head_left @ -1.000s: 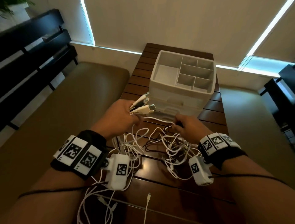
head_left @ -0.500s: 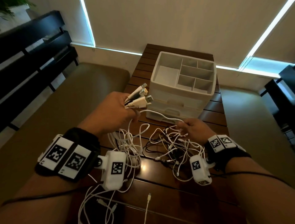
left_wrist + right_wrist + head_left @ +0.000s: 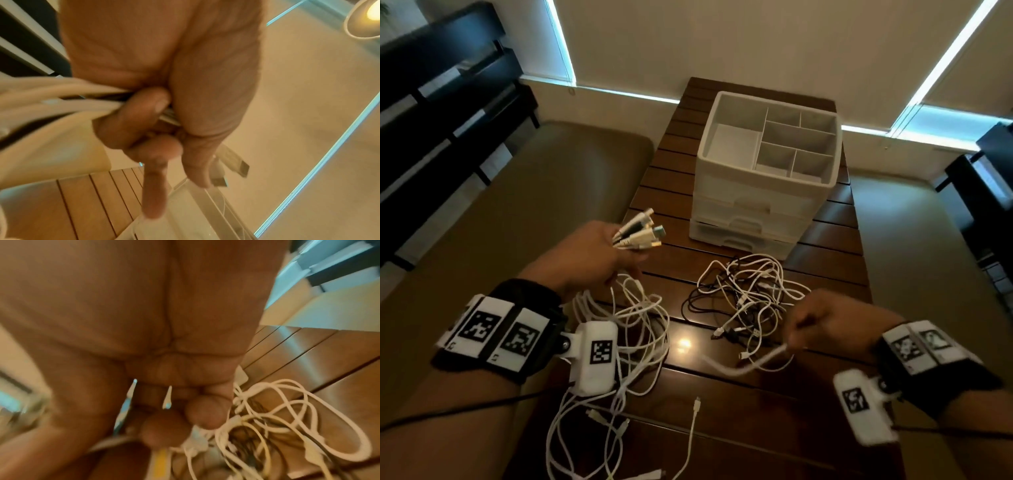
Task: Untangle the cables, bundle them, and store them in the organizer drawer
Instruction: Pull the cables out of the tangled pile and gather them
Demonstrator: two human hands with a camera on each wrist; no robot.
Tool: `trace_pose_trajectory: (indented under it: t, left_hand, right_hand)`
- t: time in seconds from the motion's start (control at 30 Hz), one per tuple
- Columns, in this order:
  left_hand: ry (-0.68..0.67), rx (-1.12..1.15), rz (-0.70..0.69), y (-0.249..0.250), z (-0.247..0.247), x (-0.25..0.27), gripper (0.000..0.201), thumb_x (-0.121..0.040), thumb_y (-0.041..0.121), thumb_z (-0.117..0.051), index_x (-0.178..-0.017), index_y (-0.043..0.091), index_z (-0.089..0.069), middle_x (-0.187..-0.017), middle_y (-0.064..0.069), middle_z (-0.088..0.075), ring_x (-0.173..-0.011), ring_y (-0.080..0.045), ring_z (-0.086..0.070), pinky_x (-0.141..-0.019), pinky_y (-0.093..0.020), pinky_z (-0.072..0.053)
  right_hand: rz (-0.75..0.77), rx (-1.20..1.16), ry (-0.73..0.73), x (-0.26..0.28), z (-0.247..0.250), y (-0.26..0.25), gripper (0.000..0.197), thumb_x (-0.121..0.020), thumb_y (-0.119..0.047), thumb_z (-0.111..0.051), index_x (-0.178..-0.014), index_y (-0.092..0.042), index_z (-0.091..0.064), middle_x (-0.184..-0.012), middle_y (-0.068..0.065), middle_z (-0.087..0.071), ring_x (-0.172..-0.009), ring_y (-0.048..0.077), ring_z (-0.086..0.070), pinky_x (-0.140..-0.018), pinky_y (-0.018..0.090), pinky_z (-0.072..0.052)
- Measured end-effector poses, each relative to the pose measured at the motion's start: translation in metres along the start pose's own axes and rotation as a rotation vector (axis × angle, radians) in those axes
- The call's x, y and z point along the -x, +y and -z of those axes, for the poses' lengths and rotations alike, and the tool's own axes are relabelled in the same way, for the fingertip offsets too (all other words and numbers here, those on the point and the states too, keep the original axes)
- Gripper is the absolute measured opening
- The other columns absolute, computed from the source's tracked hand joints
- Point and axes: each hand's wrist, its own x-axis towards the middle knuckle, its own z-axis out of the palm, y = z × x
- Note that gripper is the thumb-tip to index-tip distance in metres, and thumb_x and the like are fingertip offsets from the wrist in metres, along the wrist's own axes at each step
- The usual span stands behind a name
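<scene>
My left hand (image 3: 599, 255) (image 3: 164, 113) grips a bunch of cable ends (image 3: 640, 231), their USB plugs (image 3: 232, 165) fanning out towards the organizer. Their white cords (image 3: 626, 329) hang in loops down to the table. A tangle of white and black cables (image 3: 746, 298) (image 3: 277, 418) lies on the wooden table (image 3: 722, 411) in front of the white organizer (image 3: 767, 171), whose drawers are closed. My right hand (image 3: 822, 325) (image 3: 185, 418), blurred, pinches a single white cable (image 3: 750, 363) drawn out of the tangle towards me.
The organizer's open top tray (image 3: 732, 144) has several empty compartments. A loose white cable (image 3: 693, 428) lies near the table's front edge. Beige cushioned seats (image 3: 534, 205) flank the table on both sides. Dark shelving (image 3: 448, 85) stands at the far left.
My right hand has pulled back and to the right from the tangle, drawing one white cable with it. My left hand has lifted slightly with its bunch of plugs.
</scene>
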Motion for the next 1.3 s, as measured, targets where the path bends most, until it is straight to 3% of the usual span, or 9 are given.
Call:
trace_pose_trajectory:
  t: [0.17,0.33,0.5,0.7,0.87,1.0,1.1,1.2,1.3]
  left_hand:
    - [-0.141,0.075,0.069,-0.006,-0.019,-0.007,0.009,-0.089,0.018,-0.066,-0.092,0.010,-0.067,-0.059,-0.005,-0.065,-0.043,-0.006,-0.051,-0.041,-0.017,-0.037]
    - [-0.478,-0.142,0.215,-0.026,-0.041,-0.005,0.015,-0.090,0.028,-0.065,-0.090,0.013,-0.066,-0.054,0.002,-0.061,-0.043,-0.008,-0.047,-0.043,-0.020,-0.036]
    - [-0.688,-0.278,0.294,-0.047,-0.043,-0.002,0.022,-0.086,0.041,-0.068,-0.082,0.019,-0.067,-0.054,-0.001,-0.057,-0.047,-0.016,-0.045,-0.047,-0.025,-0.038]
    - [-0.413,0.245,0.296,-0.060,-0.047,-0.012,0.027,-0.082,0.034,-0.072,-0.078,0.011,-0.059,-0.048,0.000,-0.046,-0.041,-0.011,-0.039,-0.038,-0.017,-0.034]
    - [-0.335,0.473,0.323,-0.069,-0.049,-0.021,0.045,-0.058,0.048,-0.088,-0.074,0.016,-0.061,-0.069,-0.006,-0.052,-0.061,-0.021,-0.042,-0.066,-0.031,-0.038]
    - [-0.274,0.483,0.365,-0.060,-0.055,-0.026,0.036,-0.075,0.034,-0.076,-0.057,0.022,-0.048,-0.050,0.007,-0.035,-0.042,-0.008,-0.027,-0.039,-0.019,-0.027]
    - [-0.246,0.500,0.395,-0.058,-0.057,-0.029,0.023,-0.081,0.021,-0.068,-0.068,0.019,-0.049,-0.052,0.006,-0.036,-0.043,-0.009,-0.027,-0.040,-0.020,-0.026]
    - [-0.242,0.505,0.403,-0.053,-0.059,-0.026,0.026,-0.086,0.031,-0.067,-0.069,0.021,-0.049,-0.053,0.005,-0.037,-0.044,-0.010,-0.027,-0.043,-0.021,-0.023]
    - [-0.203,0.499,0.328,-0.045,-0.064,-0.025,0.032,-0.090,0.042,-0.062,-0.071,0.021,-0.048,-0.052,0.007,-0.037,-0.043,-0.008,-0.028,-0.039,-0.021,-0.024]
  right_hand:
    - [-0.053,0.292,-0.309,-0.040,-0.054,-0.012,0.025,-0.089,-0.016,-0.061,-0.107,-0.028,-0.072,-0.105,-0.012,-0.072,-0.097,0.001,-0.063,-0.093,0.029,-0.049]
    - [0.005,0.395,0.085,-0.076,-0.059,-0.020,0.025,-0.092,-0.011,-0.056,-0.113,-0.020,-0.067,-0.101,-0.014,-0.064,-0.082,-0.004,-0.052,-0.067,0.005,-0.034]
    - [-0.070,0.595,0.127,-0.104,-0.062,-0.014,0.039,-0.088,-0.003,-0.056,-0.123,-0.019,-0.060,-0.128,-0.001,-0.056,-0.110,0.018,-0.058,-0.089,0.028,-0.050]
    - [-0.224,0.816,0.147,-0.114,-0.060,-0.009,0.027,-0.095,-0.015,-0.048,-0.118,-0.007,-0.059,-0.118,0.012,-0.063,-0.106,0.030,-0.062,-0.085,0.038,-0.051]
    - [-0.247,0.539,0.431,-0.108,-0.039,-0.020,0.021,-0.098,-0.024,-0.046,-0.108,-0.009,-0.057,-0.106,0.010,-0.065,-0.098,0.028,-0.062,-0.073,0.031,-0.043]
    - [-0.218,0.183,0.373,-0.093,-0.019,-0.038,0.016,-0.096,-0.020,-0.049,-0.106,-0.013,-0.060,-0.099,0.003,-0.062,-0.087,0.017,-0.062,-0.070,0.027,-0.048]
    - [-0.188,0.283,0.295,-0.081,-0.013,-0.048,0.020,-0.092,-0.008,-0.049,-0.103,-0.016,-0.064,-0.092,0.000,-0.058,-0.080,0.015,-0.057,-0.064,0.023,-0.044]
    - [-0.164,0.416,0.375,-0.077,-0.017,-0.050,0.015,-0.089,-0.012,-0.054,-0.097,-0.013,-0.066,-0.090,0.003,-0.061,-0.084,0.020,-0.058,-0.067,0.028,-0.045]
    - [-0.112,0.116,0.485,-0.077,-0.023,-0.047,0.007,-0.091,-0.017,-0.059,-0.088,-0.015,-0.065,-0.075,-0.007,-0.067,-0.067,0.012,-0.063,-0.056,0.024,-0.047]
